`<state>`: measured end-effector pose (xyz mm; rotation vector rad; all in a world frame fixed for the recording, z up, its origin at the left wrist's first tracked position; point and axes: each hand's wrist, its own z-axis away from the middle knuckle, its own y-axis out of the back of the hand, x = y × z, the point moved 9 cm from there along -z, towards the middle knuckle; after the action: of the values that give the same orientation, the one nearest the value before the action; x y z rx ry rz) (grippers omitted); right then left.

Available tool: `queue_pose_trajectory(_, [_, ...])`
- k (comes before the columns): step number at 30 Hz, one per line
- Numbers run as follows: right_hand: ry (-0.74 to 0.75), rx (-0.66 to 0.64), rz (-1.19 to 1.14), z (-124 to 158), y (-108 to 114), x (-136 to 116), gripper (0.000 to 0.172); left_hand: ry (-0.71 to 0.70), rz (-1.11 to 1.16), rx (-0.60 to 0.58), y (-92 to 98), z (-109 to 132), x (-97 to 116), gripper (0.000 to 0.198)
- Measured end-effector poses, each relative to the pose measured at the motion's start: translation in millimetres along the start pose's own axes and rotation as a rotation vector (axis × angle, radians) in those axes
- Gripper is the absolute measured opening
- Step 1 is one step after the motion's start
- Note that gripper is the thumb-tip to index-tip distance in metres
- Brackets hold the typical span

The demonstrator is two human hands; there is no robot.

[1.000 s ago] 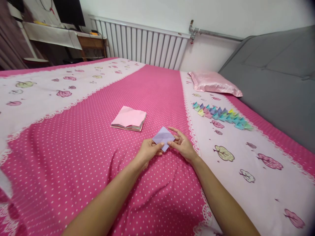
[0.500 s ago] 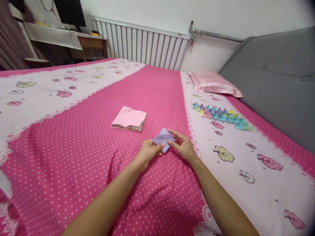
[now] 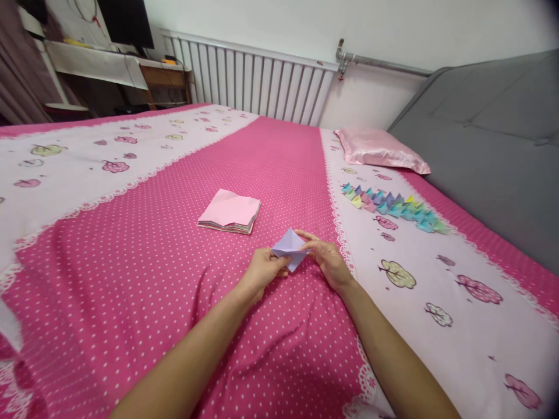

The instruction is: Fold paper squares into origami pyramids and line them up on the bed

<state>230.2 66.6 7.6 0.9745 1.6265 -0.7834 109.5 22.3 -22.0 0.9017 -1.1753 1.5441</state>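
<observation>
A small purple piece of origami paper (image 3: pixel 289 240), partly folded, is held between my two hands above the pink dotted bedspread (image 3: pixel 183 244). My left hand (image 3: pixel 265 267) pinches its left side, the thumb lying on top near the lower middle. At the right corner, my right hand (image 3: pixel 326 261) grips the edge between thumb and fingers, and a flap there stands up a little. Beyond my hands to the left lies a stack of square paper sheets (image 3: pixel 230 208), pink on top.
Several folded paper pieces (image 3: pixel 395 205) in blue, green, yellow and purple lie in rows on the right of the bed. A pink pillow (image 3: pixel 379 150) rests behind them by the grey headboard (image 3: pixel 489 134). A white radiator (image 3: pixel 248 75) stands along the far wall.
The right flap of the purple paper, flat before, is now raised. My right thumb and fingers have shifted slightly up along that corner; my left hand has stayed in place.
</observation>
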Motion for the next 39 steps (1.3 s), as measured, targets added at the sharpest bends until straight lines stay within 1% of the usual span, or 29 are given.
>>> queue_pose_trajectory(1, [-0.014, 0.013, 0.016, -0.2, 1.0, 1.4, 0.032, -0.011, -0.018, -0.004, -1.2, 0.6, 1.0, 0.026])
queue_pose_trajectory(5, [-0.042, 0.052, 0.090, -0.6, 1.6, 4.4, 0.016, -0.070, -0.062, -0.067, -10.7, 4.6, 6.8, 0.024])
queue_pose_trajectory(9, [-0.041, 0.089, 0.088, -0.4, 2.6, 5.6, 0.021, -0.110, -0.072, -0.132, -17.2, 8.5, 12.3, 0.020])
queue_pose_trajectory(11, [-0.047, 0.102, 0.095, -0.2, 4.0, 7.0, 0.024, -0.091, -0.088, -0.145, -16.9, 8.6, 12.0, 0.022])
queue_pose_trajectory(14, [-0.051, 0.127, 0.125, 0.2, 6.9, 8.3, 0.028, -0.062, -0.090, -0.145, -14.2, 6.7, 10.3, 0.031])
queue_pose_trajectory(17, [-0.061, 0.119, 0.125, 0.7, 6.6, 9.9, 0.033, -0.069, -0.060, -0.108, -9.2, 3.5, 9.0, 0.038])
queue_pose_trajectory(20, [-0.074, 0.099, 0.118, 1.2, 4.3, 11.2, 0.035, -0.076, -0.045, -0.045, -2.9, 0.4, 5.5, 0.038])
queue_pose_trajectory(22, [-0.076, 0.109, 0.103, 1.4, 4.5, 10.9, 0.034, -0.084, -0.049, -0.030, -1.0, -1.0, 3.7, 0.036])
queue_pose_trajectory(29, [-0.073, 0.171, 0.007, 0.4, 9.8, 13.1, 0.033, -0.084, -0.058, -0.033, -0.5, -2.9, 1.3, 0.034])
queue_pose_trajectory(34, [-0.075, 0.196, -0.012, -0.7, 14.1, 15.8, 0.026, -0.017, 0.006, -0.048, -2.7, -1.8, -1.7, 0.038])
queue_pose_trajectory(39, [-0.116, 0.195, 0.004, -1.7, 15.3, 16.7, 0.029, -0.024, 0.049, -0.057, -3.3, -1.1, 0.3, 0.042])
